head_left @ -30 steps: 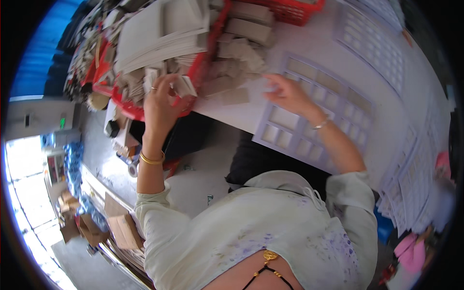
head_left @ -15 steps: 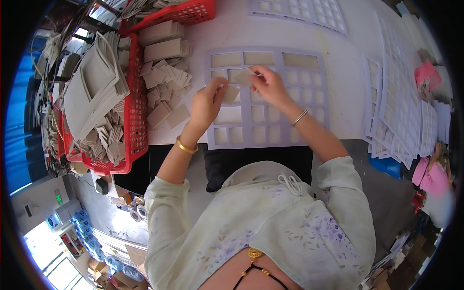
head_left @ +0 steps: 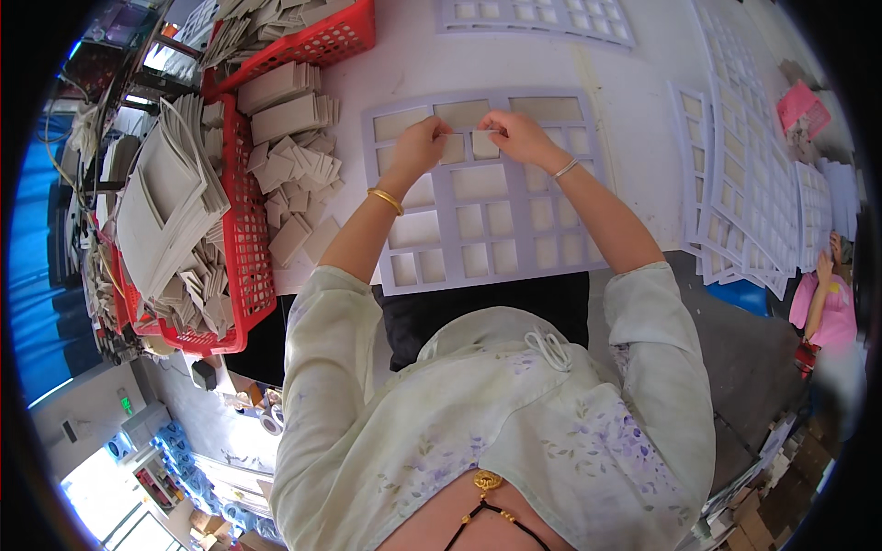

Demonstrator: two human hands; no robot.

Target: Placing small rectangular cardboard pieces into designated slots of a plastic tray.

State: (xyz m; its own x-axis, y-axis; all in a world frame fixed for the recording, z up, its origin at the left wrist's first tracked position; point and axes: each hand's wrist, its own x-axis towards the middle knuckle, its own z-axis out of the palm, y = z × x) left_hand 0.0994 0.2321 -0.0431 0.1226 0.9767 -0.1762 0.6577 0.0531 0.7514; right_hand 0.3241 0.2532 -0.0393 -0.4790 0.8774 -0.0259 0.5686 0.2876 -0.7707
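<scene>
A pale lavender grid panel (head_left: 445, 216) with many rectangular openings lies flat on the white table in front of me. Over its upper middle, my left hand (head_left: 418, 151) pinches a small grey-beige card piece (head_left: 453, 149) at its left edge. Close by on the right, a second small card piece (head_left: 484, 144) is gripped at its right side by the fingertips of my right hand (head_left: 522, 140). Both pieces are at neighbouring openings, with a narrow bar of the panel between them. Whether they are fully seated in the openings I cannot tell.
Left of the panel lie loose card pieces (head_left: 292, 170) and stacked card strips (head_left: 292, 118). A red basket (head_left: 250, 230) holds large card sheets (head_left: 170, 197); another red basket (head_left: 344, 32) stands behind. Stacked grid panels (head_left: 749, 193) lie right, one panel (head_left: 542, 16) far back. A person (head_left: 831, 308) is at far right.
Both hands have come level and lowered their card pieces to neighbouring openings in the panel. My view has shifted a little, so the panel and baskets sit further left.
</scene>
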